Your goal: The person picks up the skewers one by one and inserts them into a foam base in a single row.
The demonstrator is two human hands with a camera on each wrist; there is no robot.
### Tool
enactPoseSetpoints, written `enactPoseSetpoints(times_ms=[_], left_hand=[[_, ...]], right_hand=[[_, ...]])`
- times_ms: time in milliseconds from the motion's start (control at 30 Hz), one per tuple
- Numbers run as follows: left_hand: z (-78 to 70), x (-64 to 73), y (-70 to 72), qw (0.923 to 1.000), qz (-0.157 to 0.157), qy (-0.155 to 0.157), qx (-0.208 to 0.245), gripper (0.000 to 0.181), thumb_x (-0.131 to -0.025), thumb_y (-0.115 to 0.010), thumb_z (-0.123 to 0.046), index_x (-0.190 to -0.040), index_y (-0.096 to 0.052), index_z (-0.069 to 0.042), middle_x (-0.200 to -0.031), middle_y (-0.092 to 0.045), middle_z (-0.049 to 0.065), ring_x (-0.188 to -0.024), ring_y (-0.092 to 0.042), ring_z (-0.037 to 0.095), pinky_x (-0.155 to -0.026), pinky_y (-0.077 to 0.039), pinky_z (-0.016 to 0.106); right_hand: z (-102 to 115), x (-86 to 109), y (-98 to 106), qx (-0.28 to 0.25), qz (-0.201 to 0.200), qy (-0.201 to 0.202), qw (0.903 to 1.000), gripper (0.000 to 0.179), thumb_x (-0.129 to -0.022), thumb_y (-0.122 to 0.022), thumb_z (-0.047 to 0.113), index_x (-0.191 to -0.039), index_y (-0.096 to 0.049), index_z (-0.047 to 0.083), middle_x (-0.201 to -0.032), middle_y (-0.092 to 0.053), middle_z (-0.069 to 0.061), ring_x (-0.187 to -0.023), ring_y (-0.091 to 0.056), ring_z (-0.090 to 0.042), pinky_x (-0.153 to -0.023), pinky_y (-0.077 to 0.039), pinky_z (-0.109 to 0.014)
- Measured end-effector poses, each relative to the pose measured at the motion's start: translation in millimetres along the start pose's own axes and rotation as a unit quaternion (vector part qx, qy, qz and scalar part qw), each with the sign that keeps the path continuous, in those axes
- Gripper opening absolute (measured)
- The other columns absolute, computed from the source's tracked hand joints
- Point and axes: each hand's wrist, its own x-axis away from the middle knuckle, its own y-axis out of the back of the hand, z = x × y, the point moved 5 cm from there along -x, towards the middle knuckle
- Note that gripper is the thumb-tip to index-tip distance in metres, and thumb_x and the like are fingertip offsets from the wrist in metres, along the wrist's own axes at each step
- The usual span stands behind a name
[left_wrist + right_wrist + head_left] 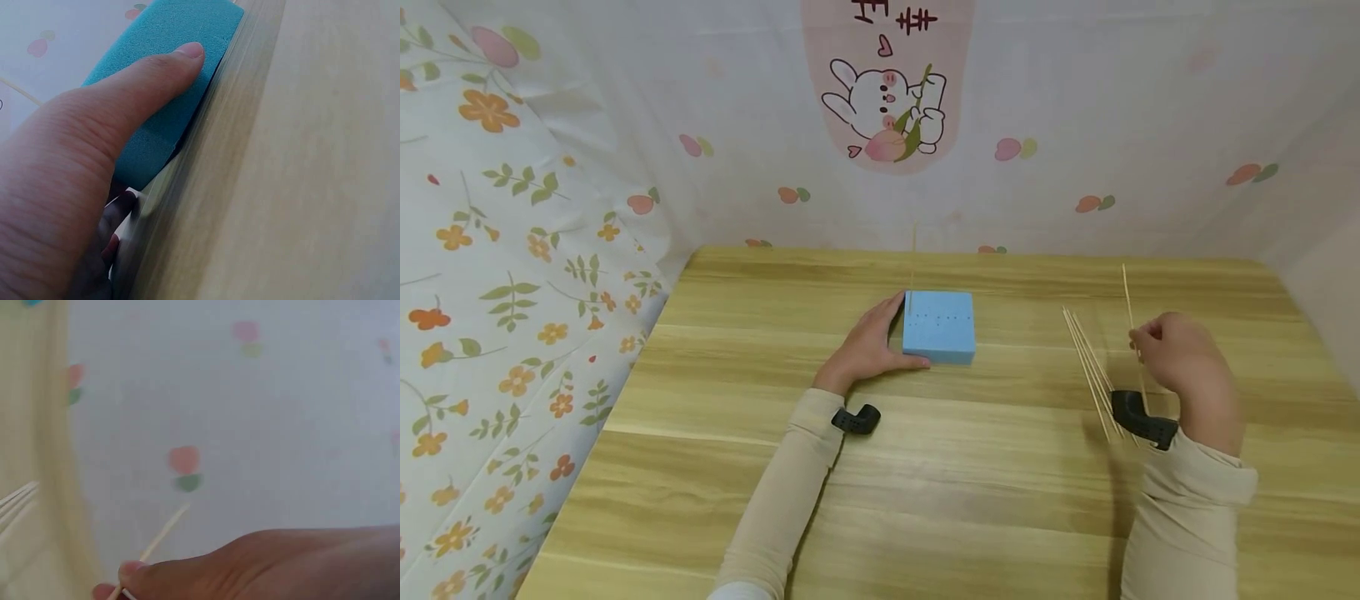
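Note:
A light blue foam block with rows of small holes lies on the wooden table. My left hand holds its left side, the thumb on the front face; in the left wrist view the thumb rests along the foam, and the other fingers are mostly hidden. One thin bamboo skewer stands upright in the block near its left edge. To the right, my right hand pinches another bamboo skewer between thumb and fingertips, raised above the table. That skewer points upward in the right wrist view.
Several loose skewers lie in a narrow bundle on the table, just left of my right hand. A patterned white cloth hangs behind the table's back edge, and a floral cloth covers the left side.

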Motion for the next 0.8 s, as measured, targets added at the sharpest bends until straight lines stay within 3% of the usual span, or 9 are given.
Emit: enactPoseSetpoints(times_ms=[67, 167, 300, 400, 500, 567, 733, 800], left_hand=[[0.1, -0.8, 0.6, 1.0, -0.001, 0.002, -0.001, 0.127, -0.076, -0.088, -0.057, -0.168, -0.012, -0.015, -0.171, -0.02, 0.009, -0.157, -0.018, 0.032, -0.124, -0.021, 0.055], [0.3, -1.4, 0.7, 1.0, 0.0, 0.006, 0.0, 0.127, -0.076, -0.088, -0.058, -0.168, -0.011, -0.016, -0.172, -0.019, 0.009, -0.157, -0.018, 0.032, -0.124, -0.021, 0.055], [0.4, -1.2, -0.2, 1.0, 0.004, 0.008, -0.002, 0.127, -0.077, -0.087, -0.058, -0.168, -0.011, -0.017, -0.172, -0.018, 0.009, -0.157, -0.017, 0.032, -0.124, -0.021, 0.055], [1.1, -0.8, 0.0, 1.0, 0.002, 0.005, 0.001, 0.126, -0.077, -0.087, -0.058, -0.168, -0.011, -0.017, -0.172, -0.019, 0.009, -0.157, -0.018, 0.032, -0.124, -0.021, 0.055], [1.9, -0.9, 0.6, 1.0, -0.001, 0.002, 0.004, 0.126, -0.076, -0.088, -0.058, -0.168, -0.011, -0.016, -0.172, -0.019, 0.008, -0.157, -0.018, 0.032, -0.124, -0.021, 0.056], [2.2, -1.0, 1.0, 1.0, -0.001, 0.002, 0.002, 0.127, -0.076, -0.087, -0.058, -0.168, -0.011, -0.016, -0.172, -0.019, 0.008, -0.157, -0.018, 0.032, -0.124, -0.021, 0.055], [1.0, -1.4, 0.8, 1.0, -0.001, -0.009, 0.001, 0.126, -0.077, -0.088, -0.056, -0.168, -0.013, -0.014, -0.171, -0.021, 0.007, -0.157, -0.019, 0.03, -0.125, -0.021, 0.053], [1.2, -0.1, 0.7, 0.9999, -0.001, -0.013, 0.003, 0.125, -0.077, -0.088, -0.055, -0.168, -0.013, -0.013, -0.171, -0.021, 0.007, -0.157, -0.019, 0.029, -0.125, -0.022, 0.052]], right_hand=[[4, 3.6, 7, -0.016, -0.033, -0.002, 0.9993, 0.035, -0.11, -0.043, 0.018, -0.108, -0.06, -0.013, -0.082, -0.063, -0.012, -0.068, -0.051, -0.016, -0.059, -0.042, -0.032], [10, 5.3, 11, -0.048, -0.074, -0.012, 0.996, 0.039, -0.11, -0.045, 0.018, -0.126, -0.055, -0.016, -0.103, -0.066, -0.023, -0.072, -0.054, -0.004, -0.059, -0.045, -0.025], [17, 6.6, 13, -0.089, -0.146, -0.017, 0.9852, 0.045, -0.11, -0.046, 0.018, -0.138, -0.051, -0.017, -0.115, -0.062, -0.028, -0.07, -0.048, 0.013, -0.058, -0.044, -0.015], [27, 9.0, 17, -0.101, -0.215, -0.003, 0.9713, 0.041, -0.109, -0.05, 0.019, -0.13, -0.062, -0.014, -0.099, -0.068, -0.011, -0.069, -0.046, 0.016, -0.06, -0.041, -0.009], [43, 9.8, 18, -0.125, -0.269, 0.018, 0.9548, 0.035, -0.107, -0.056, 0.02, -0.122, -0.069, -0.009, -0.085, -0.062, 0.013, -0.071, -0.05, 0.015, -0.065, -0.041, -0.007], [59, 8.7, 15, -0.145, -0.296, 0.045, 0.943, 0.03, -0.105, -0.061, 0.019, -0.118, -0.071, -0.007, -0.083, -0.059, 0.017, -0.074, -0.053, 0.013, -0.068, -0.042, -0.008], [110, -0.2, -2, -0.175, -0.324, 0.156, 0.9167, 0.021, -0.102, -0.068, 0.012, -0.109, -0.073, -0.007, -0.092, -0.072, -0.014, -0.076, -0.056, 0.012, -0.074, -0.044, -0.009], [131, -5.5, -11, -0.18, -0.321, 0.196, 0.9089, 0.018, -0.101, -0.069, 0.009, -0.106, -0.074, -0.007, -0.092, -0.073, -0.02, -0.075, -0.055, 0.011, -0.075, -0.044, -0.01]])
